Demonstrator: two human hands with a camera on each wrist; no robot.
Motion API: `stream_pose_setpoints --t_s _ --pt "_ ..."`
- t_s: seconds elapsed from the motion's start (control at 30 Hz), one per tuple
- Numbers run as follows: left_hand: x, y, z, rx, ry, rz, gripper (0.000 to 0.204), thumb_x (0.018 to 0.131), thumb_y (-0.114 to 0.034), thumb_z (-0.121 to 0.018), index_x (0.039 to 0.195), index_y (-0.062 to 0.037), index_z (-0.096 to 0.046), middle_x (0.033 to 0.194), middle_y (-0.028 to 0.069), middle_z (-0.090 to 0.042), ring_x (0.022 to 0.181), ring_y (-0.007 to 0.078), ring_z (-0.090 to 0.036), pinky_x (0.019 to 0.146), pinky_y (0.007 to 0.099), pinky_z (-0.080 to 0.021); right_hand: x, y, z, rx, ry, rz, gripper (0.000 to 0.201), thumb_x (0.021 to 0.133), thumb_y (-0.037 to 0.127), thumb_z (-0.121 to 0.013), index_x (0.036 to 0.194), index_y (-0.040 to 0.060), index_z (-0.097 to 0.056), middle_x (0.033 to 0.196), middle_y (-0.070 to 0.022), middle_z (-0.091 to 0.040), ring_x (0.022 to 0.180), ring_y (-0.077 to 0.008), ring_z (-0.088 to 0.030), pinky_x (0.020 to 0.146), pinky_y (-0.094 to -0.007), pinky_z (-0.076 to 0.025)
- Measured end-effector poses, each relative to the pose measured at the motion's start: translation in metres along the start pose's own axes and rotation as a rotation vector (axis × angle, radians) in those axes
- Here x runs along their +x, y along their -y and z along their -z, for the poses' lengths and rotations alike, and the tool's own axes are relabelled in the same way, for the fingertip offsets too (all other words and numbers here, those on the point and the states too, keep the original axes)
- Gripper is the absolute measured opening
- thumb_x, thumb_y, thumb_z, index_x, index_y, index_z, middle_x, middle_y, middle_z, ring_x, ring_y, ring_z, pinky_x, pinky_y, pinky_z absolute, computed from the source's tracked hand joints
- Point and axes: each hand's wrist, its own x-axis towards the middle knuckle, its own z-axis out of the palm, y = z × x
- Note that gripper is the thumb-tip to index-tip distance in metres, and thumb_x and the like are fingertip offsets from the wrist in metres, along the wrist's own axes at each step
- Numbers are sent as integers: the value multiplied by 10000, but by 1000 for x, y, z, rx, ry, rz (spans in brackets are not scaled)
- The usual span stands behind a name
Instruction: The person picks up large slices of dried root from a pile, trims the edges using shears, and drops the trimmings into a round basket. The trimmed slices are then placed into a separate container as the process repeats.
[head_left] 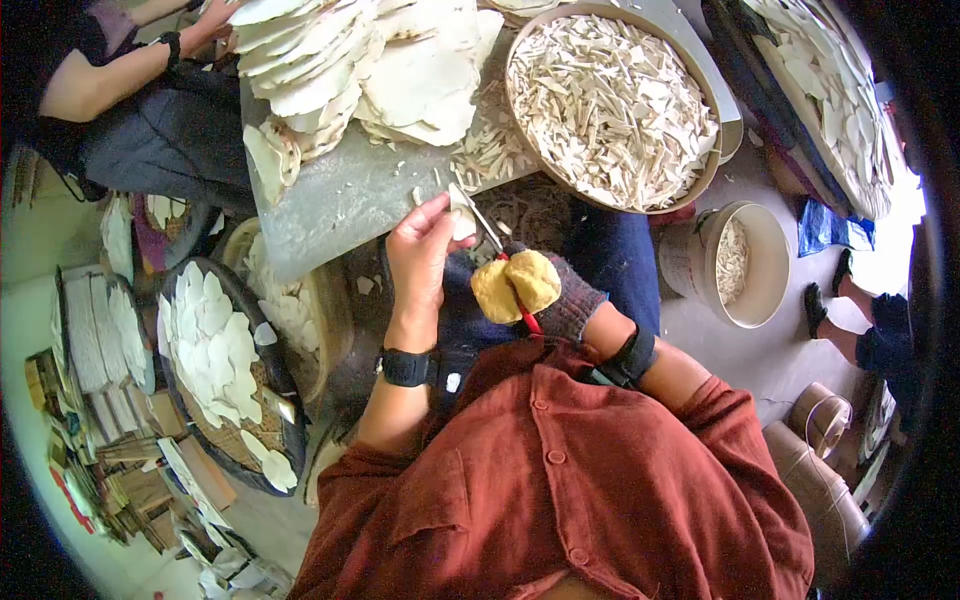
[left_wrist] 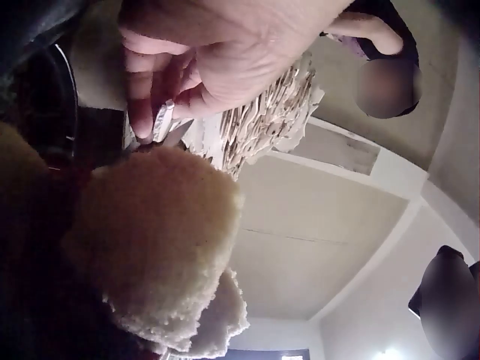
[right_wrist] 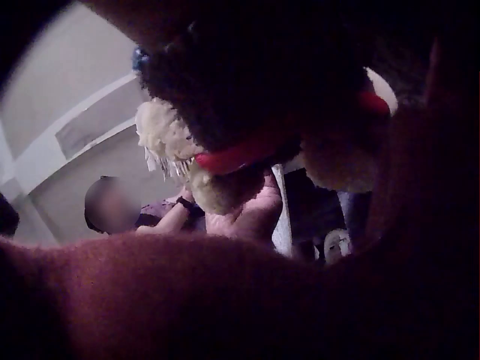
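In the head view my left hand point(head_left: 420, 250) pinches a small flat white piece point(head_left: 462, 212) between thumb and fingers, near the front edge of the grey table. My right hand point(head_left: 572, 295), in a dark knit glove, grips red-handled scissors point(head_left: 487, 222) padded with thick yellow foam point(head_left: 515, 285). The blades reach up to the white piece and overlap its right edge. In the left wrist view the pinched piece point(left_wrist: 163, 120) shows edge-on beside the blade, and the foam covers much below it. The right wrist view is dark, with a red handle point(right_wrist: 240, 156) showing under the glove.
Stacked white sheets point(head_left: 310, 60) lie on the table point(head_left: 330, 215) beside a round tray point(head_left: 714, 150) of white slivers. A white bucket point(head_left: 780, 265) stands at right. Baskets of white pieces point(head_left: 210, 350) stand at left. Another person's arm point(head_left: 110, 85) is at upper left.
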Motion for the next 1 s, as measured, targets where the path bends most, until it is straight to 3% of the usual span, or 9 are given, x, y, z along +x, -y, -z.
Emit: stream_pose_setpoints --t_s 0.23,0.33,0.47,0.53,0.6,0.73,0.8,0.93,1.0 --pt "-3 14 16 27 -10 7 291 817 -55 -566 1083 60 -543 909 126 -621 746 175 -623 638 281 -536 -11 25 0 -604 -9 -3 134 793 96 -613 918 49 -609 887 -46 -630 804 -150 -604 743 -289 -501" --pt "-14 0 45 130 30 6 277 824 -67 -558 1078 43 -557 888 112 -627 726 179 -626 640 285 -533 -15 33 -4 -384 -30 -54 152 801 98 -596 938 32 -603 923 -69 -623 812 -163 -603 726 -312 -508" --pt "-26 -33 159 339 -368 -104 245 780 -24 -566 1017 26 -600 854 87 -636 745 153 -615 676 257 -497 -18 7 18 161 -23 -104 267 801 211 -595 957 -4 -574 910 -130 -625 803 -225 -614 713 -346 -506" --pt "-31 -52 232 1054 -608 -482 317 769 -32 -585 1082 12 -568 965 110 -620 901 190 -593 817 291 -463 -17 -2 29 473 37 -178 229 821 179 -550 943 -14 -574 894 -136 -623 801 -230 -611 719 -353 -505" --pt "-43 -91 230 1067 -745 -565 400 768 -27 -602 1158 -7 -514 1080 141 -577 1010 226 -549 923 316 -396 -16 -3 27 643 36 -248 211 828 154 -530 938 -22 -571 884 -139 -621 800 -234 -608 724 -356 -504" --pt "-71 -174 107 147 60 -418 441 870 -166 -504 1256 17 -392 1190 213 -497 1128 270 -480 966 355 -371 -17 -13 28 357 28 -209 266 813 204 -585 950 -23 -568 887 -113 -624 795 -212 -610 713 -325 -507" --pt "-78 -201 55 -12 482 -419 946 741 -611 -522 1357 17 -173 1266 315 -372 1169 413 -407 973 431 -358 -20 8 9 218 -41 -186 252 814 226 -599 907 -8 -587 878 -100 -626 794 -193 -611 715 -308 -505" --pt "-77 -222 -1 120 1025 -393 909 748 -588 -515 1340 22 -191 1254 309 -381 1157 404 -414 967 426 -362 -32 53 -6 -589 -47 32 224 840 261 -541 830 42 -586 774 -80 -610 720 -179 -596 633 -302 -482" --pt "-73 -224 -16 267 1135 -389 891 751 -576 -511 1332 24 -200 1249 306 -385 1150 399 -417 963 423 -364 -29 18 16 -1007 -22 111 197 825 237 -524 764 54 -564 731 -108 -577 704 -240 -575 602 -340 -454"
